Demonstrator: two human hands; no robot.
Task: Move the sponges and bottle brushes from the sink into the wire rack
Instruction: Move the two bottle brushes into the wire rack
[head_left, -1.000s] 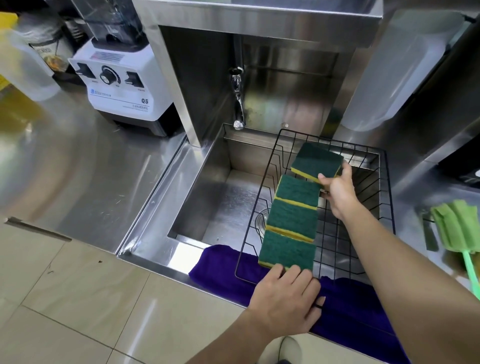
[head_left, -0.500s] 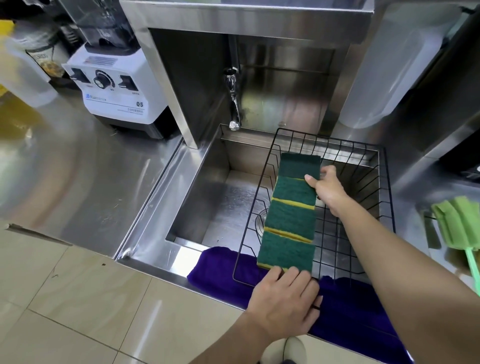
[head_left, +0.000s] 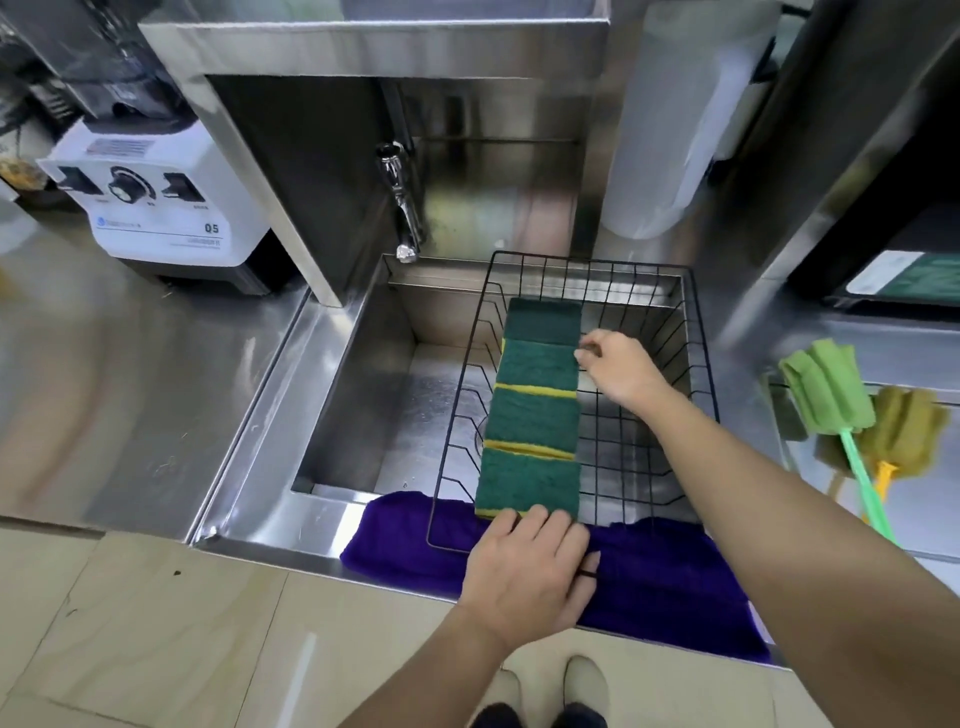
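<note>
I count four green scouring sponges (head_left: 535, 415) rowed near-to-far inside the wire rack (head_left: 701, 364) over the sink (head_left: 363, 364). Right hand (head_left: 618, 369) empty, fingers curled narrow beside them; left hand (head_left: 530, 566) flat at the nearest sponge. Two bottle brushes (head_left: 852, 410) remain on the right counter, I judge.

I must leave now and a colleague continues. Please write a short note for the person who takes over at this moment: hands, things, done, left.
Left hand: resting on the near rim of the wire rack, fingertips at the nearest sponge, holding nothing.
Right hand: inside the rack, touching the right edge of the sponges, not gripping.
Done: four sponges lie in a row along the rack's left side, above the sink.
Left: the green bottle brush and the yellow-handled one lie on the counter at right, outside the rack.
</note>
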